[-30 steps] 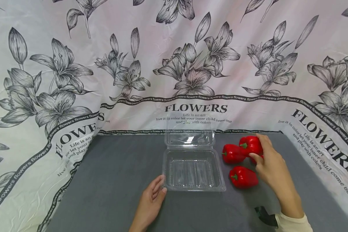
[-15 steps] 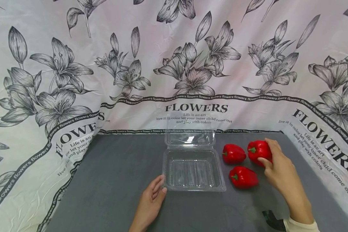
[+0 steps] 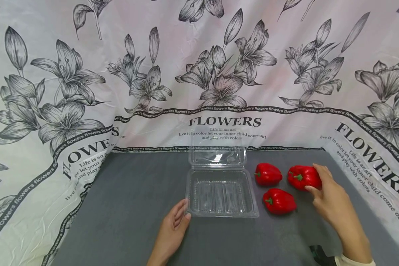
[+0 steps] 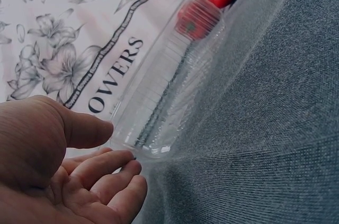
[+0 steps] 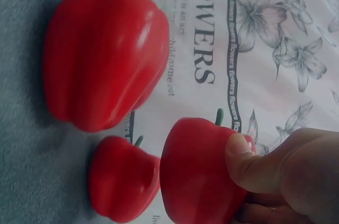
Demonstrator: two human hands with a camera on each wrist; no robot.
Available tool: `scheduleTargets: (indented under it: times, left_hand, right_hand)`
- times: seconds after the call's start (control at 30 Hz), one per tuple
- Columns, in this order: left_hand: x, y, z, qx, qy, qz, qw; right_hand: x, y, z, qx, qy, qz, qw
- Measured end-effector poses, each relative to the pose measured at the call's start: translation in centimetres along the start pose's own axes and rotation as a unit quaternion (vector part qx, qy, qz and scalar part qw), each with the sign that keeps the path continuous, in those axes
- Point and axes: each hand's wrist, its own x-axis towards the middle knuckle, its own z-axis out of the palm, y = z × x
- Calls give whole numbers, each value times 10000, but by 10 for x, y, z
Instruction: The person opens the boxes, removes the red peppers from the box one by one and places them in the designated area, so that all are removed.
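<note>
A clear plastic clamshell container lies on the grey table with its lid raised behind it. My left hand holds the container's near left corner. In the left wrist view, thumb and forefinger are at the rim, the other fingers loosely curled. To the right of the container, my right hand grips a red bell pepper with a green stem. In the right wrist view the thumb presses on the held bell pepper. Two more red bell peppers, a back one and a front one, lie between it and the container.
A white curtain printed with flowers and lettering hangs behind and at both sides of the grey table. Near the right wrist a black strap shows beside the pale sleeve.
My right hand has moved right and toward me with its bell pepper, away from the back pepper. The left hand and the container stay in place. The head view has tilted slightly.
</note>
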Motion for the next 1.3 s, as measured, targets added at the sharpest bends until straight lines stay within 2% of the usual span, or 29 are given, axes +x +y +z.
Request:
scheduleTargets:
  times: [0.47,0.77,1.3]
  left_hand:
    - [-1,4,0,-215,11,139,9997]
    - [-1,5,1,-180,40,147,9997]
    - [-2,3,0,-40,36,97,9999]
  right_hand:
    - [-10,18,-1,-40,-208,5,9998]
    - [-16,31,-3,-187,-463,-82,9987]
    - [-23,41,6,-267,-622,-297,9973]
